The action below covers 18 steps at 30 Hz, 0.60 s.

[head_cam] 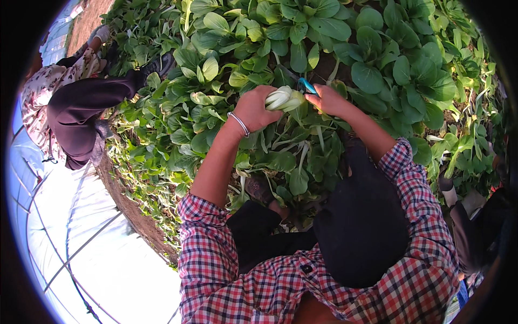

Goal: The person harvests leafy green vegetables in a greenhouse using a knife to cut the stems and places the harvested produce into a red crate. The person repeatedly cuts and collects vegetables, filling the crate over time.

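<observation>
My left hand [255, 108], with a silver bangle at the wrist, is closed around a head of bok choy [285, 99]; its pale stalks show and its base points right. My right hand [330, 100] grips the blue handle of a cutting tool [308, 86] beside that base. A dark, narrow part of the tool reaches up and left over the leaves; whether it is a knife or scissors is not plain. Leafy bok choy plants [315, 24] grow beyond both hands. Loose leaves with pale stalks [301, 156] lie below them, between the forearms.
At the upper left a person [87, 109] in dark trousers and a floral top bends over the plants, one gloved hand low. Another person [469, 227] is partly seen at the right edge. Bare soil [129, 202] borders the bed beside the greenhouse's plastic film [117, 267] and thin poles.
</observation>
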Tool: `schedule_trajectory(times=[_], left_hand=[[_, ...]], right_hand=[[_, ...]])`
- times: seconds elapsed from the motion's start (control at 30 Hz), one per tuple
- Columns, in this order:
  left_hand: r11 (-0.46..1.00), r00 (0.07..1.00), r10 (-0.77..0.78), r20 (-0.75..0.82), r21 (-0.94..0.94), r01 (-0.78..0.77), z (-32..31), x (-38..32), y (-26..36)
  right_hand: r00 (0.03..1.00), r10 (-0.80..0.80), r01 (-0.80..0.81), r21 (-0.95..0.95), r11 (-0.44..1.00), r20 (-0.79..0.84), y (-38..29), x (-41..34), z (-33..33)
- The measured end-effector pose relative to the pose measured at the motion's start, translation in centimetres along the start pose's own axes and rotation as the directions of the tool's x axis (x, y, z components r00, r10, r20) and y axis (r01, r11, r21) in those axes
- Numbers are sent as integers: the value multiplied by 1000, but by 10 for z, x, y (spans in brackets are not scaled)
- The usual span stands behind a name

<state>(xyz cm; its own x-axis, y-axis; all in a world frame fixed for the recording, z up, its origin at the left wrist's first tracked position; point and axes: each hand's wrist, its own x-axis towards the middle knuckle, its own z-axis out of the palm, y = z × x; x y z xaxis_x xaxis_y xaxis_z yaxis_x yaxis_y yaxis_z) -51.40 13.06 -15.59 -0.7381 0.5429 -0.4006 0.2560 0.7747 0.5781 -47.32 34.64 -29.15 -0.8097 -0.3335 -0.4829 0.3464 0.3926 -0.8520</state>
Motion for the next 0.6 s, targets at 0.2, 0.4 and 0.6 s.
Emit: schedule_trajectory(times=[0.2, 0.4, 0.6], left_hand=[[781, 945, -324, 32, 574, 248, 13, 44, -24], [864, 972, -224, -67, 448, 230, 39, 21, -50], [862, 964, -246, -101, 432, 265, 52, 20, -56]], right_hand=[[983, -129, 56, -465, 884, -128, -11, 29, 26], [994, -26, -20, -409, 912, -106, 0, 42, 29], [1000, 9, -8, -249, 969, 4, 25, 69, 40]])
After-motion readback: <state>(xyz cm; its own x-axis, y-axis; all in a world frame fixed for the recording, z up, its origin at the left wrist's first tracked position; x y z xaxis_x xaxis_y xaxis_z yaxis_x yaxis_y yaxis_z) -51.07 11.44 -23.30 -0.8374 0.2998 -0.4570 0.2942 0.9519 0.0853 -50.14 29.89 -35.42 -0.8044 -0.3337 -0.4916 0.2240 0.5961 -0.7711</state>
